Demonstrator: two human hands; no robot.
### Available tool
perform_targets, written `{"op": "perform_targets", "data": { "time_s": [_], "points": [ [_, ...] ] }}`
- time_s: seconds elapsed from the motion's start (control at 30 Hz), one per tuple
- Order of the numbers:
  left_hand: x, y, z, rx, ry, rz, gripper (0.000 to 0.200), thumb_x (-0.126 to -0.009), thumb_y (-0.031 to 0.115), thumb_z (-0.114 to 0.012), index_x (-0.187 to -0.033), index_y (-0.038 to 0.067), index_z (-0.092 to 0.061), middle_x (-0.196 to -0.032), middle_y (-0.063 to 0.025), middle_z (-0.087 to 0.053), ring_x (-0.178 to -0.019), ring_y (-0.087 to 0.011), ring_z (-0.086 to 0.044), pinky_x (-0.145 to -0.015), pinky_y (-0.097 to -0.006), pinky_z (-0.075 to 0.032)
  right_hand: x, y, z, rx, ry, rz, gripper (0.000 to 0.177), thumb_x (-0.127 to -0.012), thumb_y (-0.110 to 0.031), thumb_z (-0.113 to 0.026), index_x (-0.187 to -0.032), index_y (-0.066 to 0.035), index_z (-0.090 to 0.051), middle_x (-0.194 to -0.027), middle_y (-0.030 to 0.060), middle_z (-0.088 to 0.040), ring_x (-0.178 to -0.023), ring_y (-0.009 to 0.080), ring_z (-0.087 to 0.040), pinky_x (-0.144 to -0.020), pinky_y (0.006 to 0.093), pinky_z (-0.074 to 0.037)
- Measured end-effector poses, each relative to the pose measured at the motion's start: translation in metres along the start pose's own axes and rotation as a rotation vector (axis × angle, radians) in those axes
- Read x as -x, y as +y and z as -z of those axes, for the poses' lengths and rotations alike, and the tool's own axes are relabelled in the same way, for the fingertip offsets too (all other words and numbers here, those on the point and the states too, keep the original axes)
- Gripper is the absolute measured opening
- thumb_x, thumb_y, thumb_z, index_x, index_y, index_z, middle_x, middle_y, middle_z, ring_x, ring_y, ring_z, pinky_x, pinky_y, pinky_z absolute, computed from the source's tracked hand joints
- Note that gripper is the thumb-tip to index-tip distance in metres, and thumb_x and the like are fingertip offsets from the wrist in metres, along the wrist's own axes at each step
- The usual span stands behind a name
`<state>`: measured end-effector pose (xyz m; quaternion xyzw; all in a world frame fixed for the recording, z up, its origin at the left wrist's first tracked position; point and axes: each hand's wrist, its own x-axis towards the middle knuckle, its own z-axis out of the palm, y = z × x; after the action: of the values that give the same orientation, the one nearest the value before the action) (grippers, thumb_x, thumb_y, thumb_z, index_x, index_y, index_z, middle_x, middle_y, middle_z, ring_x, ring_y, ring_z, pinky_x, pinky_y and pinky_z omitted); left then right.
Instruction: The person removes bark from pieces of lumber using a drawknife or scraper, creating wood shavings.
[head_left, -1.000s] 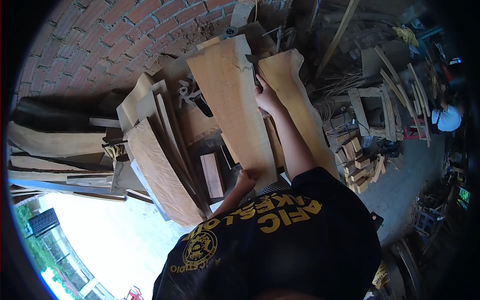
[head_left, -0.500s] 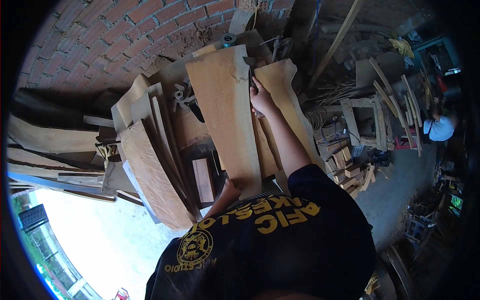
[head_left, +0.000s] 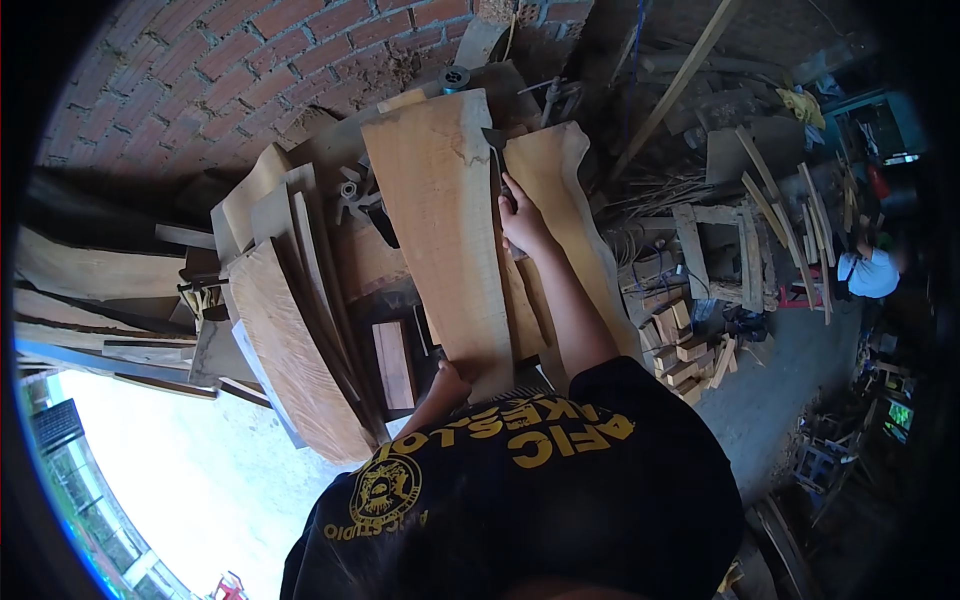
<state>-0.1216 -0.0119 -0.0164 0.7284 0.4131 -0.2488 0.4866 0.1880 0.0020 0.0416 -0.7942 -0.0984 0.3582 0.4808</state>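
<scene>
The left hand [head_left: 452, 383] has its grip on the near left corner of one plank [head_left: 440, 230], which runs toward the tabletop's [head_left: 508, 84] far edge. Farther along, the right hand [head_left: 525, 225] holds one tool [head_left: 495, 140], between this and a second plank [head_left: 570, 190]; one spool [head_left: 454, 79] lies beyond.

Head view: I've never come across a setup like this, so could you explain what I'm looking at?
There is no machine here: a person works with two bare hands, seen from a camera worn on their head, looking forward and down. That is why the wearer's dark shirt fills the bottom. The right hand holds a dark tool along the right edge of a long wooden slab; its exact kind is hard to tell. The left hand is at the slab's near left edge. A second slab lies to the right, and a short wooden block to the left.
</scene>
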Motion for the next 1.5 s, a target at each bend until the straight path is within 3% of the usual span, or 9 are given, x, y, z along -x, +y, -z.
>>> {"op": "perform_targets", "data": {
  "time_s": [0.1, 0.2, 0.33, 0.4, 0.43, 0.5, 0.6, 1.1, 1.5],
  "points": [
    [0.014, 0.036, 0.036, -0.263, -0.015, 0.112, 0.057, -0.086, 0.034, -0.064, -0.112, -0.01, -0.039, -0.101, -0.0297, -0.061, -0.097, -0.0419, -0.062, -0.078, -0.0448, -0.052, 0.007, 0.004, 0.0, -0.031, -0.011, -0.013, 0.051, -0.098, -0.021, -0.048, -0.145, -0.027, -0.031, -0.059, 0.0041, -0.05, -0.038, 0.0139, -0.049, -0.036, 0.032, -0.044],
    [0.006, 0.089, 0.077, -0.239, 0.3, -0.271, 0.025, -0.092, 0.029, -0.055, -0.096, 0.005, -0.049, -0.083, -0.0191, -0.065, -0.077, -0.0393, -0.064, -0.065, -0.0485, -0.05, 0.006, 0.008, 0.001, -0.031, -0.014, -0.014, 0.05, -0.098, -0.021, -0.048, -0.145, -0.027, -0.031, -0.059, 0.0033, -0.049, -0.039, 0.013, -0.048, -0.036, 0.0316, -0.045],
    [-0.07, 0.116, 0.092, -0.245, 0.663, -0.542, 0.037, -0.091, 0.032, -0.053, -0.116, 0.004, -0.05, -0.119, -0.0204, -0.057, -0.114, -0.0339, -0.055, -0.094, -0.0463, -0.044, 0.002, 0.006, 0.0, -0.038, -0.001, 0.01, 0.049, -0.098, -0.022, -0.047, -0.145, -0.026, -0.033, -0.058, 0.0027, -0.047, -0.04, 0.0119, -0.048, -0.036, 0.0306, -0.045],
    [-0.104, 0.119, 0.093, -0.628, 0.764, -0.64, 0.056, -0.092, 0.045, -0.047, -0.138, 0.014, -0.04, -0.148, -0.018, -0.031, -0.14, -0.0293, -0.025, -0.114, -0.0531, -0.014, -0.002, 0.001, 0.0, -0.054, 0.008, 0.0, 0.049, -0.098, -0.021, -0.047, -0.144, -0.026, -0.033, -0.058, 0.003, -0.048, -0.039, 0.0125, -0.048, -0.037, 0.0307, -0.045],
    [-0.106, 0.117, 0.092, -0.629, 0.771, -0.646, 0.056, -0.092, 0.045, -0.047, -0.138, 0.014, -0.04, -0.148, -0.018, -0.031, -0.14, -0.0293, -0.025, -0.114, -0.0531, -0.014, -0.004, -0.001, 0.001, -0.031, -0.001, -0.006, 0.049, -0.098, -0.021, -0.047, -0.144, -0.026, -0.033, -0.058, 0.0034, -0.048, -0.038, 0.0129, -0.048, -0.037, 0.0308, -0.045],
    [-0.112, 0.12, 0.089, -0.708, 0.615, -0.59, 0.067, -0.091, 0.056, -0.039, -0.148, 0.024, -0.026, -0.156, -0.0133, -0.013, -0.145, -0.0271, -0.007, -0.113, -0.0577, 0.006, -0.013, 0.0, 0.005, -0.006, 0.006, 0.03, 0.049, -0.097, -0.022, -0.047, -0.144, -0.027, -0.033, -0.057, 0.0044, -0.05, -0.038, 0.0137, -0.049, -0.037, 0.0312, -0.045],
    [-0.108, 0.123, 0.091, -0.756, 0.611, -0.583, 0.068, -0.09, 0.057, -0.038, -0.149, 0.029, -0.022, -0.156, -0.0139, -0.013, -0.145, -0.0297, -0.008, -0.113, -0.0586, 0.004, 0.004, 0.002, 0.007, 0.021, -0.007, -0.046, 0.05, -0.097, -0.023, -0.047, -0.144, -0.028, -0.034, -0.082, 0.0143, -0.065, -0.042, 0.0196, -0.057, -0.042, 0.0344, -0.05],
    [-0.099, 0.134, 0.1, -0.778, 0.43, -0.512, 0.091, -0.073, 0.062, -0.055, -0.15, 0.029, -0.02, -0.156, -0.0196, -0.008, -0.145, -0.0335, -0.003, -0.11, -0.0638, 0.006, -0.011, -0.003, 0.015, -0.221, -0.101, -0.06, 0.049, -0.098, -0.021, -0.047, -0.145, -0.028, -0.033, -0.057, 0.0035, -0.049, -0.038, 0.0125, -0.048, -0.036, 0.0304, -0.044],
    [-0.095, 0.14, 0.104, -0.815, 0.343, -0.465, 0.091, -0.073, 0.064, -0.055, -0.15, 0.029, -0.02, -0.156, -0.019, -0.006, -0.145, -0.0338, 0.001, -0.108, -0.0649, 0.008, -0.038, -0.01, 0.039, -0.175, -0.147, -0.035, 0.046, -0.098, -0.021, -0.049, -0.143, -0.026, -0.037, -0.061, 0.0006, -0.047, -0.043, 0.0091, -0.046, -0.038, 0.0278, -0.044]
  ]
}}
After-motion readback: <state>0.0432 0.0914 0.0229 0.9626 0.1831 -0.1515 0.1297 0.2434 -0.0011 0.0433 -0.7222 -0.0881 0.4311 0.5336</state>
